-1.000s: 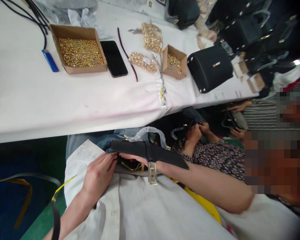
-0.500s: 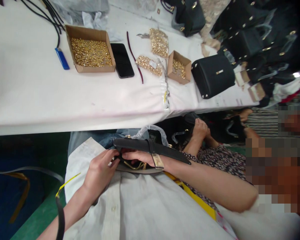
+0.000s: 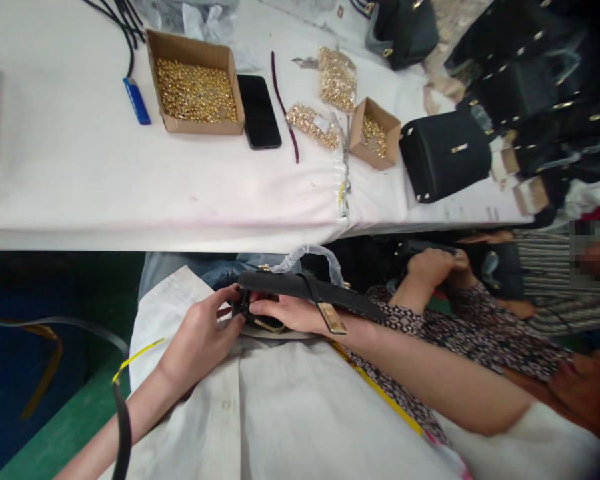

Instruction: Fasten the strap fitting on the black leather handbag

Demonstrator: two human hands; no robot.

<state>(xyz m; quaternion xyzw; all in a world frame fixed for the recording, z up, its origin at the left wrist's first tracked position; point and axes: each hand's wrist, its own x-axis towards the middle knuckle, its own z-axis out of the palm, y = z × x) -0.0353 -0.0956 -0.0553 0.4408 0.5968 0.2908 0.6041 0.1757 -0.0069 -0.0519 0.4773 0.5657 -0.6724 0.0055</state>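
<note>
A black handbag (image 3: 290,287) lies on my lap below the table edge, its flap strap ending in a gold clasp (image 3: 331,318). My left hand (image 3: 200,337) pinches the bag's left end with fingertips at its opening. My right hand (image 3: 285,312) reaches under the flap, fingers closed on the bag's edge beside a gold chain piece (image 3: 266,325). A clear plastic-wrapped handle (image 3: 310,257) arches behind the bag.
The white table (image 3: 105,187) carries a box of gold hardware (image 3: 195,90), a black phone (image 3: 259,110), a blue lighter (image 3: 137,101), bags of gold parts (image 3: 336,77), a small box (image 3: 374,132) and a finished black bag (image 3: 445,153). A co-worker's hands (image 3: 433,267) work at right.
The view shifted right and down slightly. My hands closed in together on the bag's left end, and the gold clasp swung from hanging down to lying over my right wrist.
</note>
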